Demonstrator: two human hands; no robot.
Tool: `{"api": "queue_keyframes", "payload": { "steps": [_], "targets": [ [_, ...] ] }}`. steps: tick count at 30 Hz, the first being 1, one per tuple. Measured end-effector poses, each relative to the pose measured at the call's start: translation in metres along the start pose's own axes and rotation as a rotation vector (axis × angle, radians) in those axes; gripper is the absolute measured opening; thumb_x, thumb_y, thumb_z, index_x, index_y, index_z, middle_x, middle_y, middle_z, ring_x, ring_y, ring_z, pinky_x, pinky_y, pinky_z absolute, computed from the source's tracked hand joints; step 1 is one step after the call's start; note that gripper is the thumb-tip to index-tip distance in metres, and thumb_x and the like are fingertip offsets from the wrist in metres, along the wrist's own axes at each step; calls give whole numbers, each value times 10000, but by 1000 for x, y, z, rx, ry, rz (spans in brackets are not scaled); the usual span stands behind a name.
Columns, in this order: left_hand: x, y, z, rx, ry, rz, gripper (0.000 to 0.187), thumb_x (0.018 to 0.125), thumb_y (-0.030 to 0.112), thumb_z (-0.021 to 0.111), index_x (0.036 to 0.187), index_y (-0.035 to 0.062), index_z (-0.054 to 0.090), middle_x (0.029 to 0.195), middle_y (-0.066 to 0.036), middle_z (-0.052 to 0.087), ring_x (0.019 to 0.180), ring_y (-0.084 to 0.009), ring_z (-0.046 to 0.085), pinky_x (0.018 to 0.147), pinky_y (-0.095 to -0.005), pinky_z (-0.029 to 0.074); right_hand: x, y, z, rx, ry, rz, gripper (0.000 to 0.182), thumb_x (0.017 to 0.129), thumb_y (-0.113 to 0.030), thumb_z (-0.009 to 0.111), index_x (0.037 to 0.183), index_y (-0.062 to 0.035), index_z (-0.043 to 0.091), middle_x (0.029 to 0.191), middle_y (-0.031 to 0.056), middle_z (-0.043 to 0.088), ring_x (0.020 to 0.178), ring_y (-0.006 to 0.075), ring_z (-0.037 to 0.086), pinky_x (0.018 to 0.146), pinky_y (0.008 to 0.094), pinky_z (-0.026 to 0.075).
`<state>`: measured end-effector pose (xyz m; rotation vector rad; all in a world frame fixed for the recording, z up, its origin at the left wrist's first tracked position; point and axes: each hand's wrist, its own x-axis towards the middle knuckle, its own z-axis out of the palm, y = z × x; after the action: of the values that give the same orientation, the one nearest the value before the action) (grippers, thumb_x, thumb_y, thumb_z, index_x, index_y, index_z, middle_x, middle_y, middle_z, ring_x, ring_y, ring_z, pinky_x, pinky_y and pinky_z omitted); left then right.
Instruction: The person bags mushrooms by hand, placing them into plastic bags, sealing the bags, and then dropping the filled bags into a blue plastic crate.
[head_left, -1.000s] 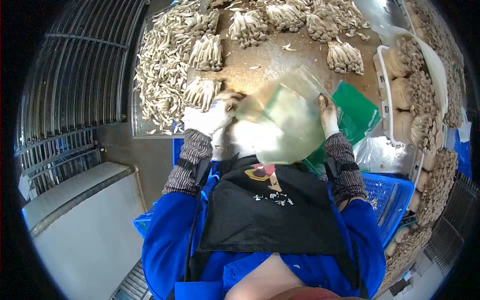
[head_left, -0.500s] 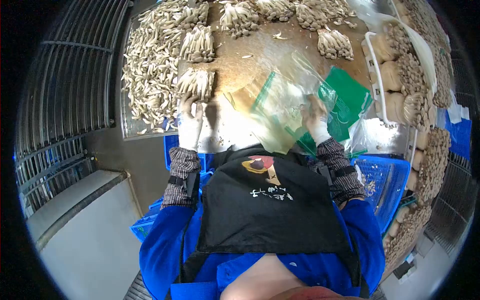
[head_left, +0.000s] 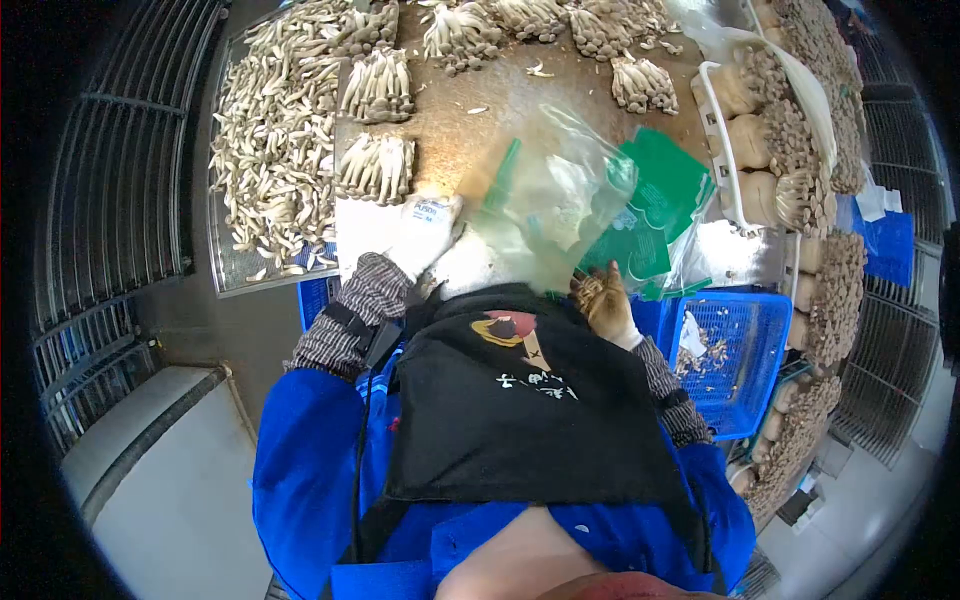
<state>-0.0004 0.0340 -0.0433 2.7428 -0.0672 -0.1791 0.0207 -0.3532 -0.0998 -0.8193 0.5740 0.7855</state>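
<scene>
Open brown tabletop in the middle, mushrooms crowding every edge.

The bare table offers a clear lane ahead, between the mushroom bunches on the left and a single bunch on the right. Loose mushrooms fill the whole left side. More clumps line the far edge. The clear bag and green bags cover the near right. The white crate of mushroom blocks walls off the right; the blue basket sits below it.
</scene>
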Motion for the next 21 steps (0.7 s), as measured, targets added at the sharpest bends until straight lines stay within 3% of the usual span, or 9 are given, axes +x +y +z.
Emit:
{"api": "queue_keyframes", "payload": {
  "steps": [1,2,5,7,14,16,17,18,21],
  "targets": [
    [-6,5,-3,-61,60,2,284,850,272,657,1030,57,606,806,-187,638,788,-362,655,733,-482,510,-12,-3,14,44,-46,-17,648,1015,-489,557,1426,-14,397,1258,155,583,1085,293,601,962,447,494],
    [-17,4,11,40,79,29,341,896,218,625,1180,39,567,733,-70,632,693,-278,660,688,-422,503,-24,-7,35,90,-93,-34,673,1009,-522,542,1453,-49,361,1318,150,547,1144,311,587,1001,467,487],
    [-28,23,21,-48,126,192,378,901,214,636,1189,-14,552,647,-62,614,576,-244,643,492,-385,487,-24,1,44,47,-119,-87,652,996,-533,561,1413,-61,394,1322,112,513,1206,294,541,1042,452,460],
    [-30,45,16,-61,-40,247,348,901,181,608,1177,-24,553,649,-72,631,580,-263,653,520,-415,494,-22,1,52,16,-117,-142,647,997,-532,563,1404,-56,398,1307,107,512,1218,287,530,1035,444,458],
    [-6,82,40,-164,-41,617,380,881,113,607,1246,47,525,542,-22,522,473,-217,591,452,-409,480,20,-16,86,-187,94,-238,387,886,-155,793,1151,-55,529,919,46,610,674,131,567,590,274,493],
    [1,86,42,-154,-43,633,409,893,123,589,1293,74,519,568,-12,539,490,-220,587,512,-375,491,36,-18,86,-411,301,-316,437,893,-169,778,1203,6,525,997,82,625,764,157,602,645,290,523],
    [3,87,43,-122,-65,672,400,901,138,583,1292,80,520,609,-16,565,531,-222,603,557,-368,500,35,-23,98,-332,343,-298,598,882,-185,782,1337,51,473,1188,144,599,969,219,621,799,354,552],
    [4,88,45,-91,-88,708,391,909,153,577,1290,86,522,651,-20,591,573,-225,619,602,-361,509,38,-29,104,-337,340,-293,598,882,-185,782,1337,51,473,1188,144,599,969,219,621,799,354,552],
    [5,89,76,-61,107,758,385,908,181,580,1279,94,524,739,-40,625,675,-230,649,702,-373,520,19,-47,154,-730,111,-652,981,854,-230,806,1554,41,174,1462,241,416,1351,332,424,1064,452,438]
  ]
}}
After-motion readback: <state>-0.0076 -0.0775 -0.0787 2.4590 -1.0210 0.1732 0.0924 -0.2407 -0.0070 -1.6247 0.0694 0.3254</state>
